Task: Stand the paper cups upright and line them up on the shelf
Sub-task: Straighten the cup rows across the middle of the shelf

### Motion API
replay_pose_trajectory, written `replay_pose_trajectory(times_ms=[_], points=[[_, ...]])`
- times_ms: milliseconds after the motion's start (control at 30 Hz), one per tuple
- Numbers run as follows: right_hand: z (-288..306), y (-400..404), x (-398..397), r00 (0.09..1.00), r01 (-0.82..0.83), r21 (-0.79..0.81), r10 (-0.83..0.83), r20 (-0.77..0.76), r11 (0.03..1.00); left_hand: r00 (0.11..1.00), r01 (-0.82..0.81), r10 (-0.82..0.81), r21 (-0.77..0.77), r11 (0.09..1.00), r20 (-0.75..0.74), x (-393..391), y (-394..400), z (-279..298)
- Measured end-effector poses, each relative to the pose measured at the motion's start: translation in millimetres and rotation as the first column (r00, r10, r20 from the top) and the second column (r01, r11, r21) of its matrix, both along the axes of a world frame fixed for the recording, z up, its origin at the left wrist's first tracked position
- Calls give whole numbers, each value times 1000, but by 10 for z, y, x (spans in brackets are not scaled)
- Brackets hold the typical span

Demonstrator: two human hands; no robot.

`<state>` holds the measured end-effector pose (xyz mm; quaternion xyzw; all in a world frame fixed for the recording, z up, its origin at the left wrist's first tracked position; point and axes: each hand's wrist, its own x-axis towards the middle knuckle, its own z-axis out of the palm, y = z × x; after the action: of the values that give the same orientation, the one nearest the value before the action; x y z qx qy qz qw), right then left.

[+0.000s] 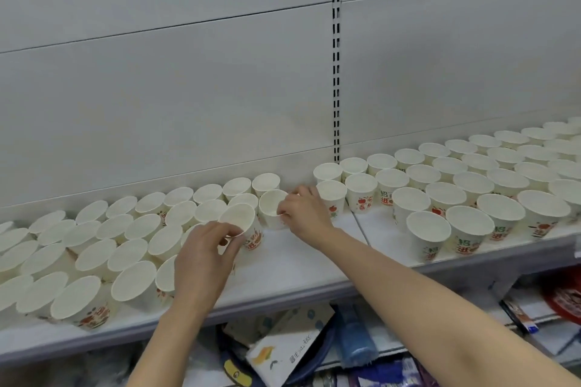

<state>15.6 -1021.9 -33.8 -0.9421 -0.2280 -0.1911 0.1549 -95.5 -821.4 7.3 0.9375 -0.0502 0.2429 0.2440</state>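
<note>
Several white paper cups with red and green print stand upright in rows on the white shelf (298,264), one block at the left (94,248) and one at the right (465,185). My left hand (204,261) pinches the rim of an upright cup (239,220) at the middle of the shelf. My right hand (306,210) grips the side of a neighbouring upright cup (272,207), just behind and to the right of the first. A gap of bare shelf lies between the two blocks, in front of both hands.
The grey back panel with a slotted upright (336,72) rises behind the cups. Below the shelf's front edge lie packets, a printed carton (283,352) and a blue plastic-wrapped item (355,342). A red package (566,298) sits at the lower right.
</note>
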Motion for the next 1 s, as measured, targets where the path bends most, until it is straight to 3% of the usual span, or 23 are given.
replay_pose_trajectory(times_ms=[200, 333, 433, 567, 667, 767, 900, 1000], points=[[79, -445, -479, 991, 32, 105, -46, 129, 994, 987, 160, -158, -77, 984, 39, 138, -226, 28], [91, -999, -709, 964, 169, 109, -187, 189, 980, 954, 285, -287, -34, 958, -88, 327, -681, -77], [75, -1265, -710, 952, 266, 74, -274, 135, 961, 924, 352, -336, 62, 934, -184, 434, -1085, -162], [130, -1414, -634, 959, 281, 7, -282, 31, 960, 919, 357, -319, 148, 922, -232, 547, -1419, -268], [170, -1494, -619, 965, 259, 49, -256, -53, 965, 920, 348, -312, 124, 929, -237, 559, -1486, -293], [179, -1643, -645, 978, 207, 109, -202, -57, 972, 919, 344, -328, 38, 938, -217, 542, -1520, -245], [205, -1748, -598, 977, 212, -4, -212, 13, 977, 931, 303, -277, 78, 950, -237, 552, -1600, -227], [241, -1714, -593, 979, 200, -54, -202, -21, 978, 945, 256, -229, 91, 962, -233, 566, -1642, -261]])
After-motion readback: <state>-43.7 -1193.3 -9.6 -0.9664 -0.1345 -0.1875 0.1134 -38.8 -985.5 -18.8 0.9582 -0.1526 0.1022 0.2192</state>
